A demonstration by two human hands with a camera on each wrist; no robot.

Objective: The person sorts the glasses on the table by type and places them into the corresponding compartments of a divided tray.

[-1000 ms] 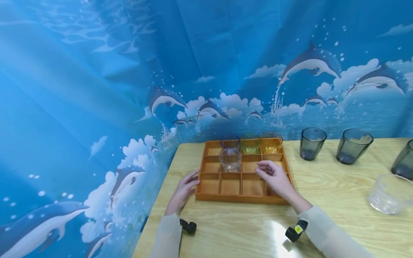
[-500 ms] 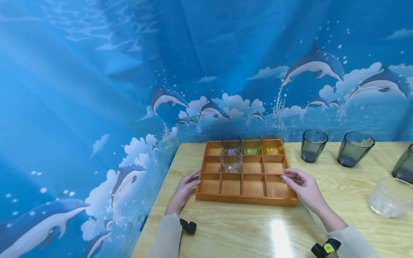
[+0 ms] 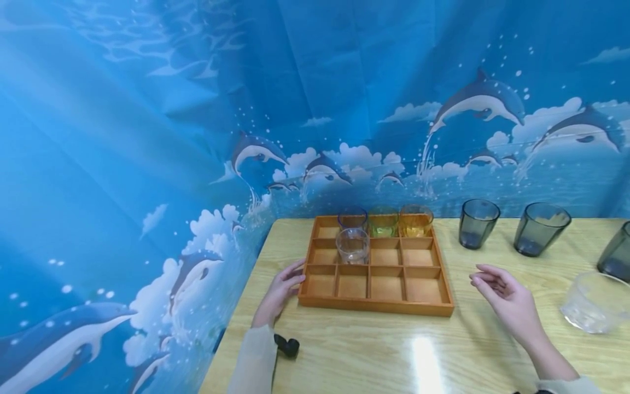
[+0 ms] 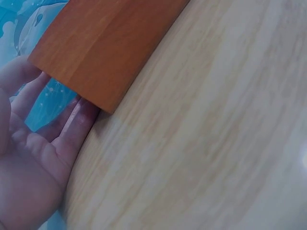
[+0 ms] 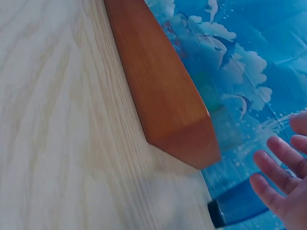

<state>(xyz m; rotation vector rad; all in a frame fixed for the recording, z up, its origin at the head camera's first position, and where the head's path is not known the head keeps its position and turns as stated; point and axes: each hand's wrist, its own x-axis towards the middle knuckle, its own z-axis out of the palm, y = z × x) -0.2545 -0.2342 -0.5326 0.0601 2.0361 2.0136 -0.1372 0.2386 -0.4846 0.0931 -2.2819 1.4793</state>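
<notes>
Pale wood-grained tabletop (image 3: 354, 350)
A twelve-compartment wooden tray (image 3: 376, 306) is set on it; to the tray's right, two smoky-grey tumblers (image 3: 479, 225) are stood upright, a seemingly matching third tumbler (image 3: 616, 254) is cut off by the view's edge, and a clear tumbler (image 3: 593, 306) is placed nearer.

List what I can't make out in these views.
Head: rightmost smoky-gray tumbler, partly cut off by the right edge.
Head: lower part of the blue-rimmed glass, obscured by the clear tumbler before it.
Left wrist: fingertips of the left grip, behind the wooden tray.
Right wrist: part of the right grip, beyond the right edge.
</notes>
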